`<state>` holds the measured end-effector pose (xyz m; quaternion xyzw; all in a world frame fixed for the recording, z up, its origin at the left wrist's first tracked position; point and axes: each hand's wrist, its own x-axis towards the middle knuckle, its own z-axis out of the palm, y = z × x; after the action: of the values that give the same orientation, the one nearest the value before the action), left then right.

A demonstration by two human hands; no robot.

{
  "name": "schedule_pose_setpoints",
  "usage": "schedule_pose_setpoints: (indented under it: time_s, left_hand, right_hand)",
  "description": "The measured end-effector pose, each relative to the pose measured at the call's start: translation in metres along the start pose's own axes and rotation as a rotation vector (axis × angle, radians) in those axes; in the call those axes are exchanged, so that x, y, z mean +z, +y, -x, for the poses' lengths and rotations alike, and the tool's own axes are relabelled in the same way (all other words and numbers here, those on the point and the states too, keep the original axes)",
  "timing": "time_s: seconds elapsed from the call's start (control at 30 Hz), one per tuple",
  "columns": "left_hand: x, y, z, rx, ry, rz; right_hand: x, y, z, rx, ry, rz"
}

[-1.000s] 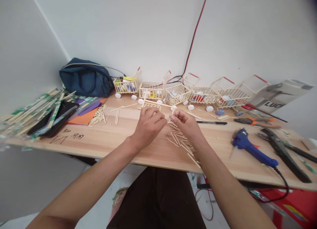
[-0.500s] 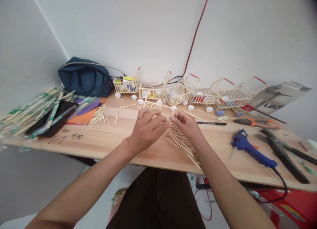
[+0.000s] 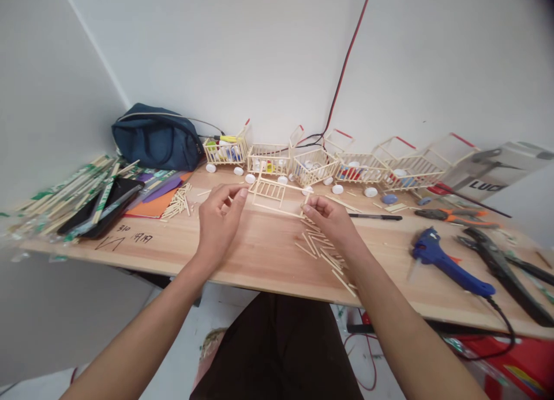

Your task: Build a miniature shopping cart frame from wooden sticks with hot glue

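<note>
A small frame of thin wooden sticks point(image 3: 282, 210), with several short crossbars along its far side, is above the middle of the table. My right hand point(image 3: 326, 215) pinches its right end between thumb and fingers. My left hand point(image 3: 223, 215) is at the left end, with curled fingers and the thumb tip close to the index fingertip against the frame's edge; the exact contact is hard to see. Loose cut sticks point(image 3: 322, 247) lie in a scattered pile beside and below my right hand.
Several miniature stick shopping carts point(image 3: 270, 160) line the wall. At left are a blue bag point(image 3: 158, 137), wrapped chopsticks point(image 3: 73, 195) and a stick pile point(image 3: 178, 201). At right lie a black pen point(image 3: 375, 216), a blue glue gun point(image 3: 450, 264), orange-handled pliers point(image 3: 459, 217) and black-handled cutters point(image 3: 504, 273).
My left hand has moved left and turned, uncovering the frame between my hands. My right hand keeps its pinch. The whole view has shifted slightly.
</note>
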<state>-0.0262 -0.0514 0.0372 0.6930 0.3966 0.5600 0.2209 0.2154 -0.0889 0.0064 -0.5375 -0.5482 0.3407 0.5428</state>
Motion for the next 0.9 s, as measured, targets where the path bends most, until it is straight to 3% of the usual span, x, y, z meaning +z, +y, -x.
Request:
schedule_pose_setpoints:
  time_s: [0.3,0.5,0.63,0.9]
  left_hand:
    - [0.002,-0.010,-0.021,-0.233,-0.273,0.137]
    - [0.006,-0.012,-0.020,-0.411,-0.443,0.276]
    - [0.006,-0.013,-0.014,-0.508,-0.427,0.351]
    - [0.010,-0.018,-0.001,-0.572,-0.260,0.493]
  right_hand:
    - [0.001,-0.004,0.002,0.021,-0.025,0.034]
    - [0.001,-0.009,0.003,0.035,-0.031,0.035]
    - [0.000,-0.011,0.005,0.022,-0.030,0.023]
    - [-0.003,-0.011,0.005,-0.035,0.028,0.077]
